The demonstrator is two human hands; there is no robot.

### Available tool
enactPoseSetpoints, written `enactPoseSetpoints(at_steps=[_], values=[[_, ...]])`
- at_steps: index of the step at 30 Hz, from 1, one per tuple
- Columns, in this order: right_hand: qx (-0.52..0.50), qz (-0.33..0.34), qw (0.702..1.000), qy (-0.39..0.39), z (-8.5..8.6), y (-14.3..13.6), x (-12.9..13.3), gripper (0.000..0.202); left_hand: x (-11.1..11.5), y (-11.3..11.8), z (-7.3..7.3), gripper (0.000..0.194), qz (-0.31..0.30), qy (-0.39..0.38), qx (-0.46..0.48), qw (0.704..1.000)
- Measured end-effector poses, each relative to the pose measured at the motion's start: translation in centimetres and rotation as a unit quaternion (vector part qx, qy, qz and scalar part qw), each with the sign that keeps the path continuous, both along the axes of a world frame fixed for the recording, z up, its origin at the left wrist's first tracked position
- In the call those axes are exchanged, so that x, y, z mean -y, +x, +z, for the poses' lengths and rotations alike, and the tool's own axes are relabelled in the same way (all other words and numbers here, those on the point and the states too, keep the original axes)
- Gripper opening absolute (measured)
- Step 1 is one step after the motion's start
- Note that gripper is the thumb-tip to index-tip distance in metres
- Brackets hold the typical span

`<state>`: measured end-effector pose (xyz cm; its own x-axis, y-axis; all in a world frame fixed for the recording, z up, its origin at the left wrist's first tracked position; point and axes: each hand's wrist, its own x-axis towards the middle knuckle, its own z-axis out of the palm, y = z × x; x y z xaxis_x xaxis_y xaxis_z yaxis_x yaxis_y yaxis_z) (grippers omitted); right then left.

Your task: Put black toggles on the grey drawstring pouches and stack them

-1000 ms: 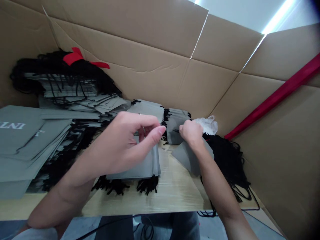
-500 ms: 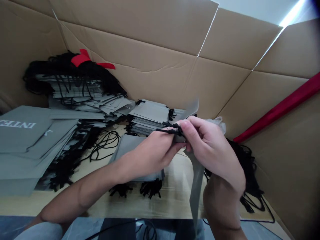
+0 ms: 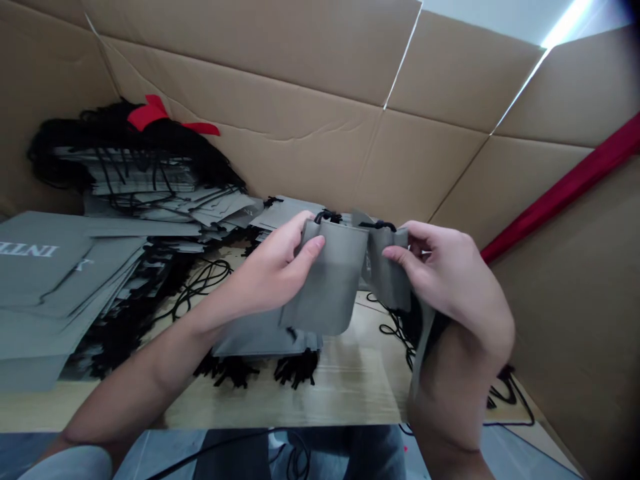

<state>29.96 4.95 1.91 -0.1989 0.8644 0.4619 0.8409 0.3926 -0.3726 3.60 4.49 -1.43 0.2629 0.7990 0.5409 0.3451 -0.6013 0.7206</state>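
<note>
My left hand (image 3: 285, 263) pinches the upper left corner of a small grey drawstring pouch (image 3: 333, 280), thumb in front. A black cord (image 3: 327, 217) loops at its top edge. My right hand (image 3: 445, 273) grips a second grey flap (image 3: 387, 267) with black cord along its top, thumb across its front. The two grey pieces meet near their upper edges; whether they are joined, I cannot tell. Another grey strip hangs beside my right forearm. Below my left hand lies a stack of grey pouches (image 3: 255, 337) with black cord ends toward me.
Large grey printed bags (image 3: 45, 280) are piled on the left of the table (image 3: 350, 393). Behind them is a heap of black cords (image 3: 190, 150) and grey pouches with a red strip (image 3: 150, 115). Loose cord (image 3: 205, 280) lies mid-left. Cardboard walls (image 3: 300, 120) enclose the back and right.
My hands, close together over the knotted black cords before, have moved apart. The grey pouch now hangs spread with its front showing, and its cords lie along the top edges.
</note>
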Motion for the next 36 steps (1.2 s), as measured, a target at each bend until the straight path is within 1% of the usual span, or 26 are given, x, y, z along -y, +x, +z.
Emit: enactPoseSetpoints(at_steps=[1, 2, 3, 4, 5, 6, 8, 10, 12, 14, 17, 19, 20, 22, 23, 25, 27, 30, 33, 35, 36], values=[[0.020, -0.048, 0.999, 0.013, -0.2, 0.4, -0.8, 0.027, 0.0, -0.2, 0.2, 0.014, 0.011, 0.007, -0.010, 1.000], [0.015, -0.085, 0.996, 0.036, -0.4, 0.6, -1.4, 0.021, 0.0, -0.4, 0.3, 0.018, 0.020, 0.014, -0.019, 1.000], [-0.002, -0.109, 0.991, 0.073, -0.6, 0.6, -1.8, 0.020, 0.1, -0.5, 0.5, 0.022, 0.024, 0.021, -0.030, 0.999], [-0.022, -0.111, 0.988, 0.108, -0.6, 0.4, -1.9, 0.022, 0.2, -0.5, 0.7, 0.027, 0.021, 0.029, -0.043, 0.998], [-0.047, -0.088, 0.987, 0.127, -0.6, 0.1, -1.6, 0.019, 0.4, -0.5, 0.8, 0.032, 0.013, 0.032, -0.056, 0.998], [-0.077, -0.047, 0.988, 0.122, -0.5, -0.5, -1.0, 0.013, 0.6, -0.5, 0.9, 0.035, 0.001, 0.032, -0.066, 0.997], [-0.140, 0.062, 0.985, 0.074, -0.4, -1.7, 0.6, 0.030, 1.0, -0.4, 1.1, 0.031, -0.022, 0.026, -0.074, 0.997], [-0.183, 0.113, 0.974, 0.072, -0.4, -2.9, 2.1, 0.047, 1.4, -0.4, 1.1, 0.019, -0.035, 0.018, -0.071, 0.997], [-0.210, 0.138, 0.966, 0.062, -0.6, -3.8, 2.8, 0.053, 1.7, -0.4, 1.1, 0.015, -0.043, 0.004, -0.067, 0.997], [-0.210, 0.147, 0.965, 0.047, -0.8, -4.3, 2.7, 0.044, 2.0, -0.5, 1.0, 0.018, -0.054, -0.009, -0.061, 0.997], [-0.216, 0.141, 0.965, 0.038, -0.9, -4.4, 2.1, 0.015, 2.1, -0.6, 0.8, 0.024, -0.062, -0.005, -0.051, 0.997], [-0.214, 0.166, 0.963, 0.016, -0.8, -4.2, 1.9, 0.018, 2.1, -0.7, 0.7, 0.024, -0.055, 0.003, -0.052, 0.997], [-0.202, 0.190, 0.961, -0.004, -0.8, -4.0, 1.8, 0.017, 2.0, -0.7, 0.7, 0.023, -0.049, 0.005, -0.053, 0.997], [-0.174, 0.234, 0.956, -0.036, -0.6, -3.8, 1.8, 0.008, 2.1, -0.7, 0.5, 0.021, -0.044, 0.001, -0.052, 0.998], [-0.167, 0.243, 0.955, -0.041, -0.6, -3.8, 1.8, 0.010, 2.1, -0.8, 0.5, 0.019, -0.044, -0.002, -0.049, 0.998], [-0.166, 0.240, 0.956, -0.029, -0.6, -3.8, 1.8, 0.014, 2.3, -0.9, 0.5, 0.019, -0.045, -0.002, -0.046, 0.998], [-0.179, 0.230, 0.957, -0.012, -0.7, -4.0, 1.8, 0.013, 2.5, -1.0, 0.5, 0.019, -0.045, 0.005, -0.059, 0.997], [-0.216, 0.223, 0.951, 0.010, -1.1, -4.6, 2.0, 0.006, 2.7, -1.1, 0.5, 0.023, -0.040, 0.016, -0.075, 0.996], [-0.240, 0.188, 0.948, 0.096, -1.6, -5.4, 2.4, 0.015, 2.8, -1.0, 0.4, 0.028, -0.030, 0.023, -0.050, 0.998], [-0.206, 0.171, 0.950, 0.158, -1.7, -5.7, 2.7, 0.016, 2.8, -0.9, 0.3, 0.029, -0.028, 0.032, -0.042, 0.998], [-0.181, 0.170, 0.952, 0.177, -1.7, -5.8, 2.8, 0.015, 2.8, -0.8, 0.3, 0.029, -0.028, 0.039, -0.043, 0.998]])
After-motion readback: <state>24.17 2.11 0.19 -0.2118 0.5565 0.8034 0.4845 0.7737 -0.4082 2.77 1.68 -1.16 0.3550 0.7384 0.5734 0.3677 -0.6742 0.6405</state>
